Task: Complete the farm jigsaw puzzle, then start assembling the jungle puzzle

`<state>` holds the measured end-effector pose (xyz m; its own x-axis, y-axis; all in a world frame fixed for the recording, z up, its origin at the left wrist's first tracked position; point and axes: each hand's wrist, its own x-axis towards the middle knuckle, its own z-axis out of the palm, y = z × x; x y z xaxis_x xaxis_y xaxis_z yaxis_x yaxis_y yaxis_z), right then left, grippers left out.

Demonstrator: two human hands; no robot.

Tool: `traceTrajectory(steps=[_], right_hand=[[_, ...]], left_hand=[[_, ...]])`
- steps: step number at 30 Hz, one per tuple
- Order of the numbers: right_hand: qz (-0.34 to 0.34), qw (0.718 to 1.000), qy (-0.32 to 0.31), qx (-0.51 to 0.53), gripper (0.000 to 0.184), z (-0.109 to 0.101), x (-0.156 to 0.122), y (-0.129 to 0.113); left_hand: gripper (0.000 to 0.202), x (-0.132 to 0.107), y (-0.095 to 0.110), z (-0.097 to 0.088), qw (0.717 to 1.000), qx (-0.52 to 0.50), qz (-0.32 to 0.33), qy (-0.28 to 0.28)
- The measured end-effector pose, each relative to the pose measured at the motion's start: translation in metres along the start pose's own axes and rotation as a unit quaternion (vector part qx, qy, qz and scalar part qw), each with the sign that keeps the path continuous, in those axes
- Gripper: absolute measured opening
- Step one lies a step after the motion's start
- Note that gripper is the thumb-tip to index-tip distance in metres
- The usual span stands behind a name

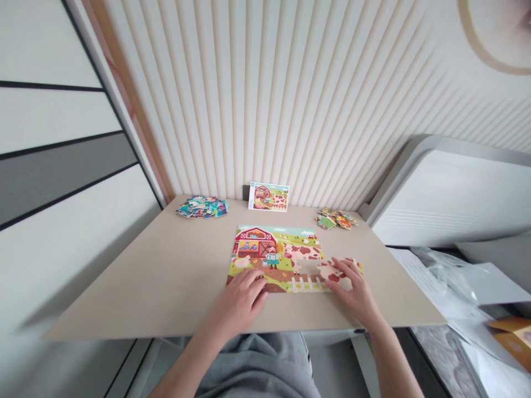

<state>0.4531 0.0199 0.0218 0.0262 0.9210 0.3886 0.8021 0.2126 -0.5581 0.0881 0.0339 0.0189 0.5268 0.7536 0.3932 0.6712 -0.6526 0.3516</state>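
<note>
The left hand (pixel 238 301) rests on the puzzle's (pixel 274 254) lower edge, fingers (pixel 253 282) pressed together. The right hand's (pixel 352 293) fingers (pixel 342 271) spread over a spotted piece (pixel 327 271). Beyond the fingers lie 2 piles of pieces (pixel 202 207) and a picture card (pixel 269 196) on the table (pixel 166 265)

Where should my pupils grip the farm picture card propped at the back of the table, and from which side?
Probably grip the card by its top edge, coming from the front and above: it stands tilted back by the wall, its bottom edge on the table.
</note>
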Motion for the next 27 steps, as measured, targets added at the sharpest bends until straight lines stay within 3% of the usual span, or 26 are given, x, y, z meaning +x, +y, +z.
traceTrajectory(steps=[4, 8, 13, 19, 27], right_hand=[[-0.018, 0.999, -0.024, 0.026, 0.056, 0.017, 0.028, -0.027], [-0.024, 0.998, -0.027, 0.059, 0.048, 0.033, 0.036, -0.037], [-0.019, 0.996, -0.018, 0.090, 0.040, 0.035, 0.022, -0.024], [0.069, 0.979, 0.044, 0.185, 0.042, 0.030, 0.018, -0.006], [0.052, 0.976, 0.030, 0.210, 0.044, 0.036, 0.019, -0.009]], left_hand=[[0.021, 0.000, 0.001, 0.000, 1.000, -0.003, -0.001, 0.005], [0.021, 0.000, 0.001, 0.000, 1.000, -0.003, -0.001, 0.003], [0.019, 0.000, 0.002, -0.002, 1.000, -0.004, -0.002, -0.003], [0.021, -0.001, 0.002, -0.002, 1.000, -0.009, 0.001, 0.007], [0.019, 0.000, 0.002, -0.001, 1.000, -0.005, 0.000, 0.014]])
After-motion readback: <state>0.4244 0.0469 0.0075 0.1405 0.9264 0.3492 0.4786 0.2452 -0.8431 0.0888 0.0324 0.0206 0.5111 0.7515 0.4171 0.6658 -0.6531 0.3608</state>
